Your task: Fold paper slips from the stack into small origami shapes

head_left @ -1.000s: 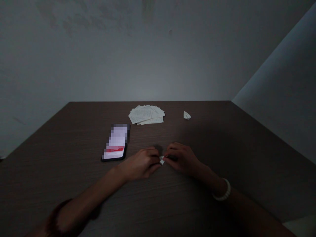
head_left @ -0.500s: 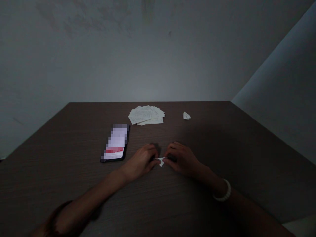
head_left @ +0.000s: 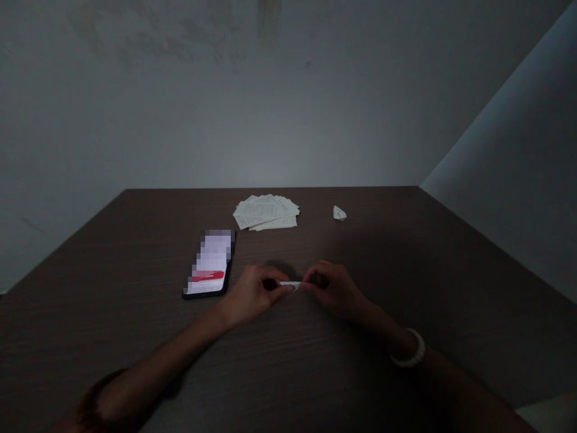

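Note:
A small folded piece of white paper (head_left: 291, 283) is pinched between my two hands, low over the table. My left hand (head_left: 255, 293) grips its left end between thumb and fingers. At the right end, the thumb and fingertips of my right hand (head_left: 336, 290) are closed on it. Only a narrow strip of the paper shows; the rest is hidden by my fingers. A pale bracelet (head_left: 409, 350) circles my right wrist.
A phone (head_left: 210, 264) with a lit screen lies left of my left hand. Toward the wall, a fanned stack of printed paper sheets (head_left: 265, 211) rests on the dark wooden table (head_left: 383, 240). A small folded white paper piece (head_left: 339, 213) sits to its right.
The paper between my hands now shows as a thin strip, where a pointed flap hung down before. My fingertips have shifted slightly upward along it.

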The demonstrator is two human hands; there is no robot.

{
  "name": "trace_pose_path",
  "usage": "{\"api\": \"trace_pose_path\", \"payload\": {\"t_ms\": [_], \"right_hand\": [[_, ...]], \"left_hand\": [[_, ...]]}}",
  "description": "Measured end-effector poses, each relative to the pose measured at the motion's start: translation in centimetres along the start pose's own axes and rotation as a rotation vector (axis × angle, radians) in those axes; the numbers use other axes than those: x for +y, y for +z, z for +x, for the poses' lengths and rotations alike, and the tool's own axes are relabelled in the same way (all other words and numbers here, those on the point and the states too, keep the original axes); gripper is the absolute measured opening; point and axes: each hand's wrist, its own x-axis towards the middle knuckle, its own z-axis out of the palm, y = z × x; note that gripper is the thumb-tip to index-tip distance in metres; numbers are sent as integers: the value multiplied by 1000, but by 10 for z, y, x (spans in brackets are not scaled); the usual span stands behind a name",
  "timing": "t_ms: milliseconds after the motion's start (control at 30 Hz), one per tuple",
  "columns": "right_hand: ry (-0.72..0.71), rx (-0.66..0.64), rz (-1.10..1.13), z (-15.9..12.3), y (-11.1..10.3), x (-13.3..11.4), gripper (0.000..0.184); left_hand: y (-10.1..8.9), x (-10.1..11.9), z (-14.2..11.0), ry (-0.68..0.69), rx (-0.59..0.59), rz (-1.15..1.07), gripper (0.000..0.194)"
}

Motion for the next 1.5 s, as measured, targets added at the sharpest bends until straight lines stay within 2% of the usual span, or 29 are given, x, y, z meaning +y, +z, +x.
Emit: {"api": "trace_pose_path", "payload": {"t_ms": [200,400,633,1000,1233,1500], "right_hand": [[12,41,22,1,0,-3,9],[-78,2,39,4,-3,-8,9],[51,-27,135,3,-2,-7,12],[97,-51,180,2,0,-4,16],[154,-29,173,3,-2,-3,14],[136,-23,186,3,-2,1,15]], "left_hand": [[1,-2,0,12,2,-110,19],[1,-3,0,11,-15,-139,20],[-1,-3,-1,17,-54,-146,31],[1,2,-2,-60,-63,-268,33],[3,-3,-1,-135,41,-264,24],[1,-6,-2,-117,50,-304,24]]}}
